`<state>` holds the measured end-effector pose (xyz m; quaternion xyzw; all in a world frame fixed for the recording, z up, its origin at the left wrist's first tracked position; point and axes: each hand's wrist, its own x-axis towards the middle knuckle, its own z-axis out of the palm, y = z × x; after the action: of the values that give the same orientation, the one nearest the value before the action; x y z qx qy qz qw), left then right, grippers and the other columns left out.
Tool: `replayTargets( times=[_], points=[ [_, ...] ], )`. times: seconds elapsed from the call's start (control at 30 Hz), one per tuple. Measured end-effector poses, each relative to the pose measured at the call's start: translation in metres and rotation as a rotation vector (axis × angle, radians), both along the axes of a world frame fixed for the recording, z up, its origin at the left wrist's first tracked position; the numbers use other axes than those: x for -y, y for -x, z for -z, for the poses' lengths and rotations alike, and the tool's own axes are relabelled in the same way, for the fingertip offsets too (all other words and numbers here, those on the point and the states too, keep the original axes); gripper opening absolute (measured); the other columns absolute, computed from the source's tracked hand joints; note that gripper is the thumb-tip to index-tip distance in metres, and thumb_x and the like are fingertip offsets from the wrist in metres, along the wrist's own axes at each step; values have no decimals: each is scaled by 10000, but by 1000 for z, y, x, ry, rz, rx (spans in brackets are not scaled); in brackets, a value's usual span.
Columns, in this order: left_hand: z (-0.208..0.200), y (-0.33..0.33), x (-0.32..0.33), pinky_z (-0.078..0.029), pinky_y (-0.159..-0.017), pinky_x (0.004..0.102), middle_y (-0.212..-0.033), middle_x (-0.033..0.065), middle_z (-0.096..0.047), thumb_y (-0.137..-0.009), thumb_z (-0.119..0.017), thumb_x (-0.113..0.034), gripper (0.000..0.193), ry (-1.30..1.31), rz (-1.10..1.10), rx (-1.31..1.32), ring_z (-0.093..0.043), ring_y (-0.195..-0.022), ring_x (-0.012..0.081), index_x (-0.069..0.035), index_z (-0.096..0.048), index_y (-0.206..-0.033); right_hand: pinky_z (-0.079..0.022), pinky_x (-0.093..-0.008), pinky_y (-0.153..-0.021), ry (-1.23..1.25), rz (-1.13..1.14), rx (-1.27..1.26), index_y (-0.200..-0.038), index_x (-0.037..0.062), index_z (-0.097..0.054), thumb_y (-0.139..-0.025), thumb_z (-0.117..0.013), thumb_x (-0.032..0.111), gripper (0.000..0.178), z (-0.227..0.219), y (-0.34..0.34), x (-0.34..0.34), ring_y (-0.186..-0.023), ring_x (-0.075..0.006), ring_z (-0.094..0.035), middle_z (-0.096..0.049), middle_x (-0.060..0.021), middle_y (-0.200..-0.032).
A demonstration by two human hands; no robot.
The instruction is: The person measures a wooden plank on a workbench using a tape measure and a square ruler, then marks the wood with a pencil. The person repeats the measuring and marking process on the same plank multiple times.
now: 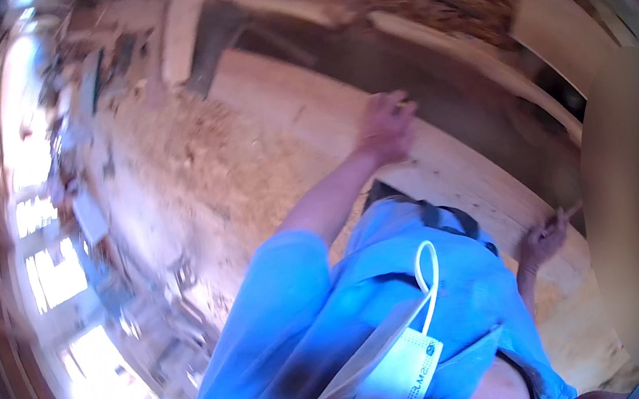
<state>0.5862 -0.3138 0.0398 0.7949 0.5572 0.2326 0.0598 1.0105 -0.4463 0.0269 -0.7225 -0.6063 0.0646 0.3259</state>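
— Where to find the wood in hand?
— Near the centre: long pale plank point(455, 174), slanting from upper left to lower right, just beyond the blue clothing point(278, 311).

— And the hands? Holding anything?
— Left hand point(390, 131) at the plank's far edge, fingers bent, with a small yellow spot point(402, 105) at the fingertips, too blurred to name. Right hand point(546, 239) well apart, near the lower-right end, fingers loosely curled. Cannot tell, for either, whether closed on anything.

— How far along?
— Hard to judge. Already laid out, with both hands close; seemingly mid-work. No cut, mark or fastening clear enough to make out. Cannot tell how much remains.

— And round about?
— Tan litter point(225, 164), perhaps shavings, to the left; another pale length of wood point(471, 54) beyond a dark strip point(442, 84); bright window openings point(109, 384) far left; white face mask point(412, 362) dangling low in front.
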Motion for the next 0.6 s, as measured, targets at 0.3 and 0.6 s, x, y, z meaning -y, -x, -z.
replayTargets(
  times=[0.3, 0.6],
  points=[
    [2, 11, 16, -464, -974, 490, -1267, 170, -535, -753, -670, -96, 466, -148, -53, 226, -528, -1114, 389, -74, -587, -1211, -428, -425, -1069, -1, 34, -125, -1394, 31, -531, -873, -582, 38, 524, -21, 55, -4, -1289, -355, -545, -501, -190, -1485],
    [-56, 12, 67, -488, -1004, 466, -1254, 191, -547, -745, -768, -171, 589, 21, 170, 625, -554, -1154, 405, -61, -555, -1283, -512, -349, -989, 329, -201, -1260, -1409, 12, -463, -948, -576, 28, 474, -91, 269, -37, -1317, -260, -530, -461, -172, -1508]
  ],
)
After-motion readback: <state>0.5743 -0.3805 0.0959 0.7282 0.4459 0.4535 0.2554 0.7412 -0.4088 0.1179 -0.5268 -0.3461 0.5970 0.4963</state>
